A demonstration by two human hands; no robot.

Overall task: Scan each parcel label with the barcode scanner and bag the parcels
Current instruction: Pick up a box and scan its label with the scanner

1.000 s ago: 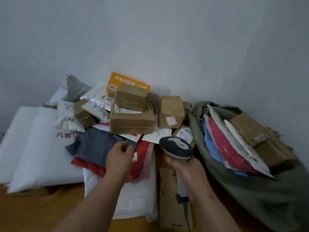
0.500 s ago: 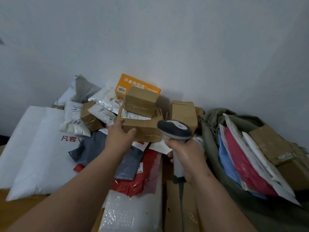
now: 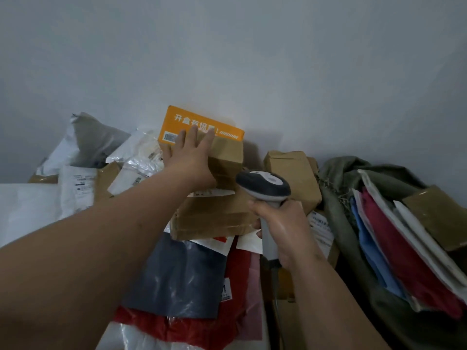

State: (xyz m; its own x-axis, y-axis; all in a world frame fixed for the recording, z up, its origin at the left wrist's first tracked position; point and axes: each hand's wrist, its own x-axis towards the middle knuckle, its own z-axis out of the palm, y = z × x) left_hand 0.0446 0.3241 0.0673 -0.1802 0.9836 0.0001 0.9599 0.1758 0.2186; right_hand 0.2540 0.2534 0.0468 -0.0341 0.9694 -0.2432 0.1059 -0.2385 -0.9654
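My left hand [image 3: 193, 157] reaches far forward with fingers spread straight, lying over the top of a small brown cardboard box [image 3: 227, 157] at the top of the parcel pile; the fingertips overlap the orange box [image 3: 202, 122] behind it. A larger brown box [image 3: 209, 215] lies underneath. My right hand [image 3: 285, 228] grips the handle of the grey and white barcode scanner [image 3: 264, 184], whose head points toward the pile. The green sack [image 3: 336, 218] at the right holds several parcels: blue, red and white mailers and a brown box [image 3: 439, 215].
White plastic mailers [image 3: 78, 188] and a grey bag [image 3: 98, 142] fill the left of the pile. A dark grey mailer [image 3: 182, 274] lies over a red one [image 3: 177, 327] in front. Another brown box [image 3: 293, 178] stands by the sack. A plain wall rises behind.
My left hand has moved up from the dark grey mailer, past the large box's edge, to the small top box and opened its fingers. The scanner has risen and the view has moved closer.
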